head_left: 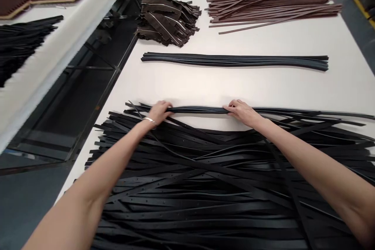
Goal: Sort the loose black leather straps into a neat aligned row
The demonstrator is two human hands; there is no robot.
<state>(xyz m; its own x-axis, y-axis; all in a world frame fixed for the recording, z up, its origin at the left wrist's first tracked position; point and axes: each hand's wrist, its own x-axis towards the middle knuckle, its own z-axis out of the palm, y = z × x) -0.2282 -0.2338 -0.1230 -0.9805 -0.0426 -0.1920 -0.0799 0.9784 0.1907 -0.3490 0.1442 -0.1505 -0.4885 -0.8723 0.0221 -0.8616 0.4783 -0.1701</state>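
Gripping a thin bundle of black leather straps (pixel 199 109) from above, the left hand (pixel 159 112) and the right hand (pixel 241 112) hold it at two places, well apart, and the fingers (pixel 231 106) are closed over it. This bundle lies along the far edge of a wide pile of black straps (pixel 190 187), on a white surface (pixel 187 86). Farther ahead lie one straight row of dark straps (pixel 234 61), a heap of dark pieces with pale lines (pixel 166 21) and many brown straps (pixel 272 4). A metal bracelet (pixel 149 119) sits on the left wrist.
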